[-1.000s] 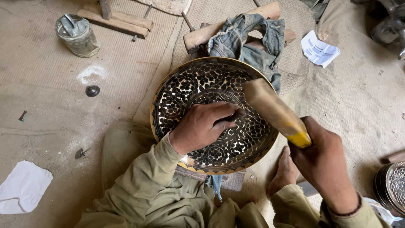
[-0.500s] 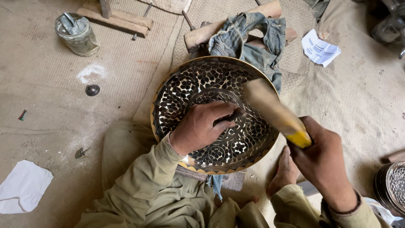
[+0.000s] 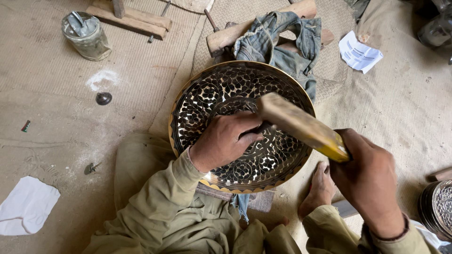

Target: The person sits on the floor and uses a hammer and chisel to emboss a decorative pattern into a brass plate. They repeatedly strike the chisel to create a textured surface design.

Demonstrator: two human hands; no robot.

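A large round brass tray [image 3: 202,101] with dark engraved floral work rests tilted against my lap. My left hand [image 3: 226,138] lies inside it near the centre, fingers closed around a small tool that is mostly hidden. My right hand [image 3: 369,181] grips the yellow-banded handle of a wooden mallet [image 3: 296,123], whose head hangs just above my left hand's fingers. A bare foot [image 3: 320,190] shows below the tray's right rim.
A denim cloth [image 3: 278,40] and wooden blocks [image 3: 226,37] lie behind the tray. A metal tin [image 3: 87,35] stands at top left, a white paper [image 3: 360,54] at top right, a white cloth [image 3: 26,207] at bottom left. Another engraved round piece [image 3: 438,209] sits at the right edge.
The mallet head has dropped slightly toward my left hand, and my right hand has shifted a little with it. The left hand stays in place on the tray.
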